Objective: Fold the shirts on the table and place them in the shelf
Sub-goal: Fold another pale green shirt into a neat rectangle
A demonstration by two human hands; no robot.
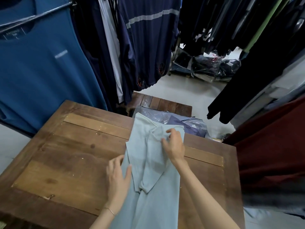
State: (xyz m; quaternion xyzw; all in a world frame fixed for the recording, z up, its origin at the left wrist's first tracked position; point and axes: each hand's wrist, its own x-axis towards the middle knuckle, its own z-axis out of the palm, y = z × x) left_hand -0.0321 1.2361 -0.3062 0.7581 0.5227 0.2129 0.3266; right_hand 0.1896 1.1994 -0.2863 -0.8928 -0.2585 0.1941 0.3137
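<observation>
At the bottom centre of the frame we see the pale blue shirt (153,171) lying lengthwise on the wooden table (69,154), its lower part running out of the picture at the bottom edge and its collar end reaching toward the table's far edge. Our left hand (118,179) sits at the shirt's left edge in the lower middle, thumb laid on top and fingers curled round the fabric edge, so it grips the side panel. A little higher, right of centre, our right hand (173,142) pinches a bunched piece of cloth near the collar, fingers bent around it. We judge the step to be the first lengthwise fold: the sides and a sleeve are being brought inward and smoothed. The next move likely calls for flattening the gathered cloth, squaring both edges, then folding bottom to collar. Beyond the shirt, plastic-wrapped garments (186,123) lie at the table's far edge, and hanging clothes (148,38) fill the upper frame. No shelf is plainly identifiable.
</observation>
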